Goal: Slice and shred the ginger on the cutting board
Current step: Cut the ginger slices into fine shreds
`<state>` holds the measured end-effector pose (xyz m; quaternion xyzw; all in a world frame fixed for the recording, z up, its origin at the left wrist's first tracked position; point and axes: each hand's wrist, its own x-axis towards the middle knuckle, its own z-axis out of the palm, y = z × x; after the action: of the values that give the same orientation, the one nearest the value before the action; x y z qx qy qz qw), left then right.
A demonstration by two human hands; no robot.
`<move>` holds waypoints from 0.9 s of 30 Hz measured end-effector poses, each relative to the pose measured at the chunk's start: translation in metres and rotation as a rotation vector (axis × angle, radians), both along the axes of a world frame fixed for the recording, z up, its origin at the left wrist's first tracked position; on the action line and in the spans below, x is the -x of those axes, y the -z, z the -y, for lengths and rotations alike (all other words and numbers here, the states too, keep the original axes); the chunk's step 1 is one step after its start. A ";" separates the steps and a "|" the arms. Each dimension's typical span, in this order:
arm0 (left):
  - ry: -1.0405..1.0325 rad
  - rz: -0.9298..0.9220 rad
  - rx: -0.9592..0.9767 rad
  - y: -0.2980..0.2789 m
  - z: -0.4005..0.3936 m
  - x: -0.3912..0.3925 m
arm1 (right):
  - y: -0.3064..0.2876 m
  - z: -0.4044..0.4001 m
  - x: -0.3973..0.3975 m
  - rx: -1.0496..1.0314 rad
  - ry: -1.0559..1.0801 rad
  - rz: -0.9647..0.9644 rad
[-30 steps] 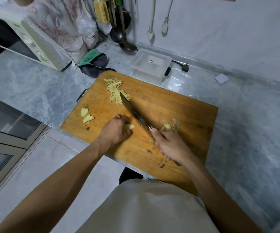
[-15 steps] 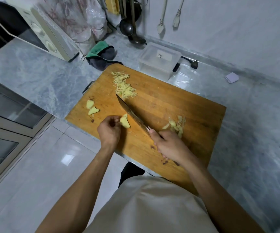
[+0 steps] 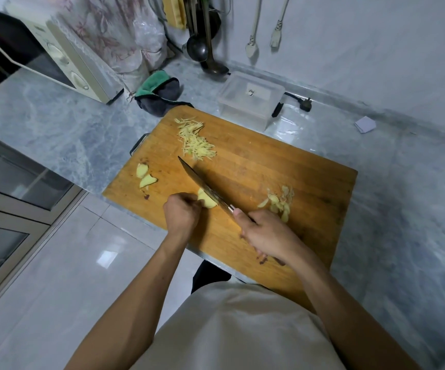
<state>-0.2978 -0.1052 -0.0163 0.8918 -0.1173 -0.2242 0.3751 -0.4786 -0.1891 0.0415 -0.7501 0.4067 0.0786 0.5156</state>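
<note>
Right hand: we see the right hand point(image 3: 265, 235) nearest us, its fingers curled round the handle of the knife point(image 3: 205, 188), thumb lying along the top toward the blade; half a second ago it gripped the same way
Left hand: the left hand point(image 3: 180, 214) sits on the near part of the cutting board point(image 3: 282, 166); its fingers are bent and pinch the ginger piece point(image 3: 206, 200) from the left; earlier the piece stood a little clear of the blade, and now the blade rests against its right side
Knife: the blade runs from the right hand up and to the left, its tip pointing toward the shreds; we cannot tell whether the edge has gone into the piece
Ginger piece: on the board, between the left hand and the blade, touching both
Ginger slices: a small heap of slices point(image 3: 280, 202) lies just beyond the right hand; it lies as it did before
Offcuts: two pale offcuts point(image 3: 144, 176) lie near the left edge of the board, well apart from the hands; unmoved
Shreds: a pile of ginger shreds point(image 3: 194, 141) lies toward the far left of the board, just past the knife tip; unchanged
Worktop: the grey marbled worktop point(image 3: 69, 129) carries the board; beyond the board stand a clear plastic box point(image 3: 250, 98) and a green and grey cloth point(image 3: 160, 94); farther left a microwave point(image 3: 64, 60); ladles point(image 3: 202, 49) hang by the wall
</note>
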 end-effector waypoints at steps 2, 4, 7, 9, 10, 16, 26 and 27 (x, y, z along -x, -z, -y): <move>-0.038 -0.009 0.004 0.003 0.002 0.008 | 0.000 0.003 0.000 -0.004 -0.017 0.004; -0.056 -0.005 0.025 0.006 0.002 0.012 | -0.001 0.007 0.002 -0.020 -0.012 0.012; -0.031 0.006 0.066 0.008 -0.001 0.012 | 0.000 0.014 0.007 -0.018 -0.015 0.002; 0.042 0.051 0.107 0.008 -0.008 0.012 | 0.001 0.017 0.010 -0.004 -0.024 0.007; 0.121 0.110 0.113 0.009 -0.014 0.011 | 0.002 0.019 0.011 0.001 -0.027 0.017; 0.442 0.405 0.035 0.025 -0.033 0.011 | 0.008 0.016 0.010 0.022 -0.062 0.040; 0.375 0.394 0.062 0.028 -0.028 0.017 | 0.004 0.021 0.008 -0.004 -0.068 0.035; 0.381 0.391 0.058 0.028 -0.028 0.017 | 0.003 0.022 0.008 -0.010 -0.065 0.040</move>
<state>-0.3144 -0.0772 -0.0438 0.8688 -0.3595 -0.1108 0.3219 -0.4867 -0.2112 0.0383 -0.7616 0.3715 0.0824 0.5246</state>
